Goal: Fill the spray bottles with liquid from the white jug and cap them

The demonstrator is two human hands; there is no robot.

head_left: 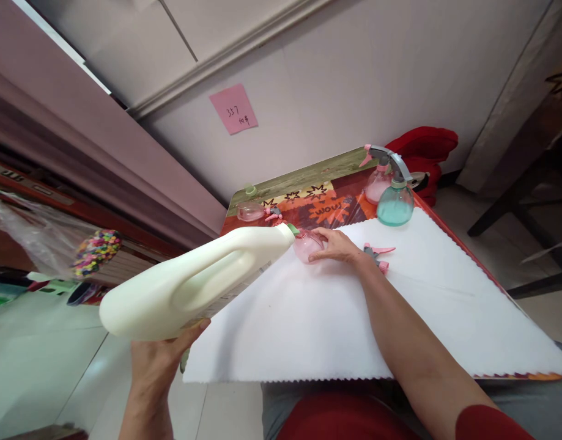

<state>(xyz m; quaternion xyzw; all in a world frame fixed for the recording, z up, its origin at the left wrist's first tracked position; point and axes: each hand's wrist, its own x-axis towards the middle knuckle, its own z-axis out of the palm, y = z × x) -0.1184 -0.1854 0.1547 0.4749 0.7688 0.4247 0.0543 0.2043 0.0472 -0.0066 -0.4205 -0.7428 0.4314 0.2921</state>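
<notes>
My left hand [170, 348] supports a large white jug [143, 293] from below, fingers around its lower end. The jug is tilted, and its green spout [292, 229] is at the mouth of a small clear pink spray bottle [303, 249]. My right hand [333, 245] is closed around that pink bottle, which stands on a white mat [285, 330]. The bottle's mouth is partly hidden by the spout. Just right of my right wrist, a loose grey and pink spray head [378, 256] lies on the mat, partly behind the forearm.
At the table's back right stand a teal spray bottle [394, 206] and a pink one [377, 188], both with spray heads. Another pink spray bottle [251, 211] lies at the back left near a green cap [250, 190]. A red plush thing [421, 146] is behind the table.
</notes>
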